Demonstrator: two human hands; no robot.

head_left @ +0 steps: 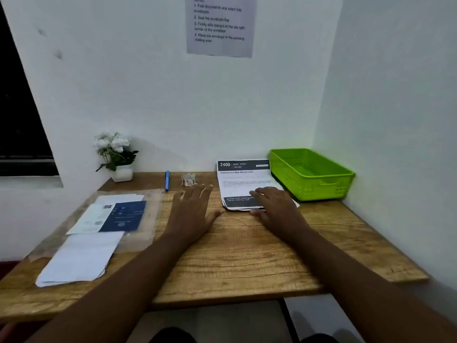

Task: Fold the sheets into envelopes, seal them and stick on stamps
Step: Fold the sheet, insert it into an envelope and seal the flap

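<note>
Wooden desk (235,256), task likely at its start — right hand (277,206) flat, fingers straight on the printed white paper sheets (243,184) at 1 o'clock, left hand (195,209) open beside them — next, lift one sheet to fold.

white walls (173,107) | wooden desk (247,256) | dark window (17,120) left

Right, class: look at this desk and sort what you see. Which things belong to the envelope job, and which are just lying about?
Belong to the job:
printed sheets under the right hand
white envelopes
roll of stamps, as it seems
green basket, probably for finished mail
instruction sheet on the wall

Just lying about:
flower pot
blue pen
blue booklet
</note>
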